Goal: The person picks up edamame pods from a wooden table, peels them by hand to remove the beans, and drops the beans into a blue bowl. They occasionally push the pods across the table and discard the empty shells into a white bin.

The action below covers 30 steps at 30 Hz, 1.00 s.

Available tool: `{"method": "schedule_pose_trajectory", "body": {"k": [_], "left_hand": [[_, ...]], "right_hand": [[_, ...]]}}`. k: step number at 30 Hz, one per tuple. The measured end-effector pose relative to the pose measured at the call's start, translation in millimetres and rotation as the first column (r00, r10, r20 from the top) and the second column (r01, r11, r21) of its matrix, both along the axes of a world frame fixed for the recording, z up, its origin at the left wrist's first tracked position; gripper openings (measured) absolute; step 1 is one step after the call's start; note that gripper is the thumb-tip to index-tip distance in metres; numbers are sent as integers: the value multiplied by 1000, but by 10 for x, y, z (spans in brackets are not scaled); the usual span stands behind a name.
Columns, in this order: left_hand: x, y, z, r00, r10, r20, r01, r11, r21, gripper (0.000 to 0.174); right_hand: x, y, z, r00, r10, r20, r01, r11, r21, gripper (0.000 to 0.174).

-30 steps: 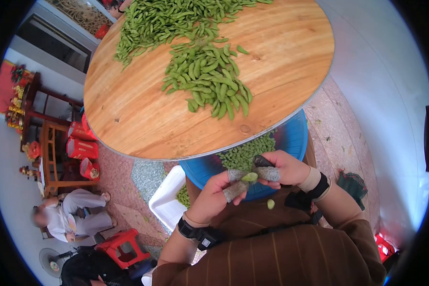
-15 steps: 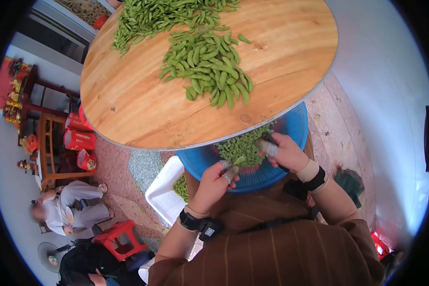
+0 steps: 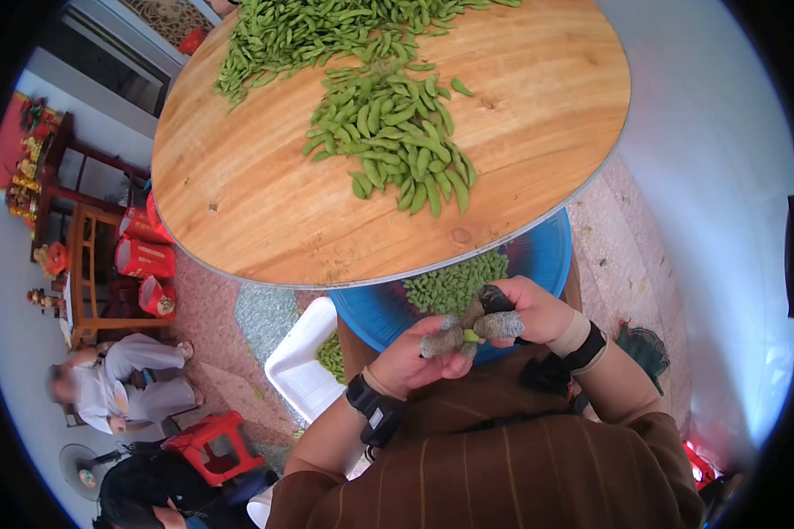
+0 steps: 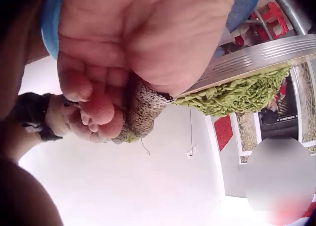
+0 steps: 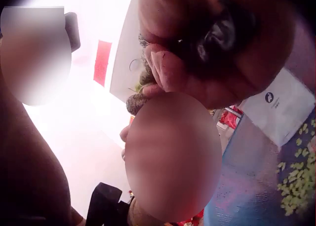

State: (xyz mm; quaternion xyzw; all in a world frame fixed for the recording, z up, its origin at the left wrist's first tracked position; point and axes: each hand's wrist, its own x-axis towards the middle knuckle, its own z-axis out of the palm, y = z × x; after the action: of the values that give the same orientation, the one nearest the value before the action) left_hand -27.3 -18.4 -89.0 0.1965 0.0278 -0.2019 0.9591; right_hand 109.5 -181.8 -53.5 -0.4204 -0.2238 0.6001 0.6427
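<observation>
Close together above the near rim of the blue basin (image 3: 362,317), my hands meet at a green soybean pod (image 3: 473,336), mostly hidden by the fingers. My left hand (image 3: 408,357) pinches it from one side, thumb and forefinger in grey knitted finger covers (image 3: 438,342). From the other side my right hand (image 3: 538,310) pinches it too, with grey covers and a black wrapping (image 3: 496,300) on its fingers. Shelled green beans (image 3: 454,284) fill the basin's middle. In the left wrist view the left hand's (image 4: 143,38) other fingers are curled in.
A round wooden table (image 3: 538,115) overhangs the basin, bearing heaps of soybean pods (image 3: 388,132). Left of the basin is a white plastic basket (image 3: 295,375) with green pods. A red stool (image 3: 216,448) and a seated person (image 3: 132,383) are farther left.
Both hands held a pod together, then parted over the basin, the left keeping a green pod. Now they are together again around a pod, nearer my body.
</observation>
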Motion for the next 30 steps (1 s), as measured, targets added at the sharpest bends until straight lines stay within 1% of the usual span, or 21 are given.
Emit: {"method": "schedule_pose_trajectory", "body": {"k": [3,4,5,6,8,9,10,11,12,14,15,17,18,19,20,24,25,26,27,29,30], "left_hand": [[-9,41,-43,998,-56,-15,57,996,66,31],[-40,49,-58,999,-34,-25,35,998,49,28],[-64,56,-65,999,-11,-35,13,999,34,26],[-64,74,-63,999,-10,-33,11,999,35,26],[-28,117,-35,968,43,-247,90,860,503,19],[-25,107,-27,970,42,-237,87,858,507,19],[-29,80,-26,989,117,-92,-10,670,742,16],[-34,60,-25,986,151,68,-126,420,899,14],[-47,49,-20,985,157,73,-133,419,898,14],[-89,31,8,951,142,274,-295,156,943,12],[-101,27,38,950,143,278,-299,154,942,12],[-88,26,119,948,280,151,-257,395,882,16],[-89,38,123,946,281,162,-268,394,879,16],[-97,57,112,946,323,25,-216,571,792,17],[-107,66,102,936,333,-117,-175,726,665,18],[-158,-30,123,952,302,-46,-183,685,706,19],[-168,-79,157,953,289,90,-247,573,782,17],[-170,-109,185,941,256,221,-319,451,834,17],[-168,-114,203,939,258,227,-324,450,832,17],[-163,-108,222,920,212,330,-380,271,885,17],[-146,-101,214,921,207,330,-378,269,886,17]], "right_hand": [[-22,-40,-103,999,34,36,-31,997,-74,10],[-67,-26,-135,898,-59,436,76,997,-22,12],[-95,-7,-145,637,-154,755,150,986,74,15],[-111,10,-128,636,-154,756,148,986,76,15],[-133,33,-77,651,18,759,249,940,-235,17],[-153,40,-115,643,14,765,253,940,-230,17],[-188,52,-202,792,-29,610,261,919,-295,16],[-209,71,-229,901,-81,425,251,898,-361,14],[-208,77,-226,900,-75,430,247,900,-360,14],[-210,108,-174,907,-114,405,284,875,-392,14],[-226,116,-154,906,-112,408,284,876,-389,14],[-239,123,-99,860,-127,493,314,895,-318,15],[-256,118,-112,855,-127,503,317,896,-312,15],[-294,105,-163,582,-191,790,404,911,-78,14],[-332,86,-187,220,-273,936,387,906,173,14],[-423,11,-101,167,-261,951,392,903,178,16],[-432,0,-33,506,-214,835,466,883,-55,16],[-434,-9,31,778,-198,597,444,845,-299,15],[-430,-13,86,774,-197,602,445,846,-295,15],[-424,-5,155,861,-221,457,398,853,-337,16],[-447,10,143,861,-225,456,400,853,-335,16]]}}
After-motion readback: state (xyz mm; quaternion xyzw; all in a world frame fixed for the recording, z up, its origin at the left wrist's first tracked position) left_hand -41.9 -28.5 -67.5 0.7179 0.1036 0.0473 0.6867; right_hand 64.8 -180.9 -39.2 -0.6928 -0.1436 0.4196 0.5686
